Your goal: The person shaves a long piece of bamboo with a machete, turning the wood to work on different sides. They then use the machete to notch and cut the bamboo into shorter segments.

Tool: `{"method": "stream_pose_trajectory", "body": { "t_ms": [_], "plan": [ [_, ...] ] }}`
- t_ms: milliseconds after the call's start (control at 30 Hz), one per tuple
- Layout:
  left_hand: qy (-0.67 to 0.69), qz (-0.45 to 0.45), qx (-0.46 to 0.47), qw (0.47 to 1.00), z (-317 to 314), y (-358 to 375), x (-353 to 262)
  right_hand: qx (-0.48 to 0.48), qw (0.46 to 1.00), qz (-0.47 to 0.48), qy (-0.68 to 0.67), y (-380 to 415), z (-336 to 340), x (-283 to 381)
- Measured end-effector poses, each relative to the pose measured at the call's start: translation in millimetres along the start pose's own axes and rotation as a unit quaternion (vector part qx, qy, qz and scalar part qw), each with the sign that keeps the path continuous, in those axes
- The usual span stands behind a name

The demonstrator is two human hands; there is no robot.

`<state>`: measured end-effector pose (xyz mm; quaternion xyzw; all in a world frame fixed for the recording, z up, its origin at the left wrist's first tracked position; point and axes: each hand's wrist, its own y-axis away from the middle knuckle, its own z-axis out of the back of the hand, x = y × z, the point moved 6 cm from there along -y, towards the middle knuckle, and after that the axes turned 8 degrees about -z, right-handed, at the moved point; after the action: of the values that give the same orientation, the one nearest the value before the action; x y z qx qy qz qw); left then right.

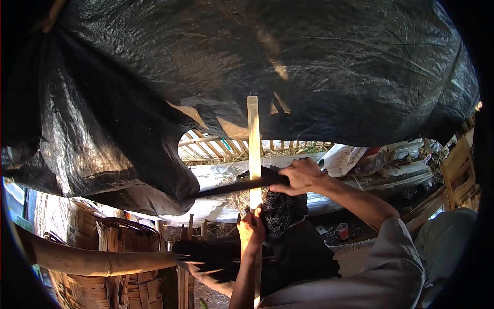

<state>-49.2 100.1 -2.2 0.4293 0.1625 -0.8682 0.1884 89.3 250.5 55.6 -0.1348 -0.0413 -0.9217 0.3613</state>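
Note:
A long pale bamboo strip (253,129) stands nearly upright in front of me, its top end overlapping the black tarp. My left hand (251,229) is closed round its lower part. In my right hand (301,176) is the dark handle of a long-bladed knife (226,189). The blade points left and crosses the strip a little above my left hand, right at the strip in this view. Behind the strip lies black patterned cloth (285,213) over dark clothing.
A black plastic tarp (319,62) hangs low overhead and down the left side. At lower left are a thick bamboo pole (103,262) and woven bamboo baskets (139,288). A red plastic cup (342,229) lies among litter at right, near pale sheeting (216,170).

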Motion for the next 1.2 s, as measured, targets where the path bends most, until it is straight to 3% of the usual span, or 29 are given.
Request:
{"method": "stream_pose_trajectory", "body": {
  "t_ms": [67,167,267,300,333,400,433,500,567,600,667,733,767,867,900,933,1000,1067,1133,1167,1200],
  "plan": [
    [-0.024,-0.069,-0.028,0.997,3,2,-5,0.061,0.996,-0.011,0.069,-5,7,3],
    [-0.015,-0.025,-0.016,0.999,4,-1,-12,0.015,0.996,-0.076,-0.040,-20,3,-14],
    [-0.024,-0.045,-0.035,0.998,6,1,-13,0.025,0.998,-0.044,-0.031,-15,-13,-1],
    [-0.017,-0.057,-0.042,0.997,9,2,-16,-0.149,0.986,0.072,-0.023,-4,5,13],
    [-0.020,-0.057,-0.042,0.997,9,3,-15,-0.149,0.986,0.073,-0.025,-6,5,10],
    [0.004,-0.068,-0.035,0.997,10,6,-13,0.027,0.999,0.002,0.036,-19,8,1],
    [-0.005,-0.040,-0.026,0.999,8,4,-7,-0.026,0.999,-0.024,0.024,-28,9,-6],
    [-0.012,0.014,0.002,1.000,10,1,-15,0.002,0.999,-0.037,-0.031,-31,-10,-4],
    [-0.007,-0.014,-0.008,1.000,8,-1,-13,0.042,0.998,-0.030,-0.026,-24,-12,4],
    [-0.014,-0.042,-0.019,0.999,9,1,-10,-0.054,0.997,0.048,-0.010,-16,-4,14],
    [-0.022,-0.026,0.004,0.999,8,1,-4,0.046,0.994,0.061,0.084,-15,-4,14],
    [-0.013,-0.047,-0.010,0.999,13,5,-12,0.044,0.998,-0.003,0.035,-29,16,4],
    [-0.011,-0.040,0.009,0.999,13,0,-18,-0.019,0.999,-0.036,-0.004,-37,5,-8],
    [-0.019,-0.047,0.015,0.999,5,-1,-2,0.022,0.999,-0.024,-0.015,-28,-2,5],
    [-0.017,-0.054,0.011,0.998,6,-7,-8,-0.096,0.991,0.071,0.064,-22,0,15],
    [-0.008,-0.047,0.016,0.999,10,-4,-13,-0.067,0.991,0.086,0.072,-22,-12,9],
    [-0.029,-0.046,0.021,0.998,13,3,-13,0.041,0.996,-0.072,-0.022,-45,14,-16],
    [-0.009,-0.044,0.015,0.999,12,-2,-19,0.016,0.996,-0.077,-0.048,-44,-2,-14],
    [-0.020,-0.050,0.018,0.998,11,-1,-11,-0.079,0.993,0.065,0.051,-31,-1,7],
    [-0.014,-0.071,0.009,0.997,13,-1,-15,-0.183,0.959,0.171,0.129,-22,3,16],
    [-0.008,-0.089,0.000,0.996,16,-1,-18,-0.182,0.960,0.170,0.126,-25,16,20]
  ]
}}
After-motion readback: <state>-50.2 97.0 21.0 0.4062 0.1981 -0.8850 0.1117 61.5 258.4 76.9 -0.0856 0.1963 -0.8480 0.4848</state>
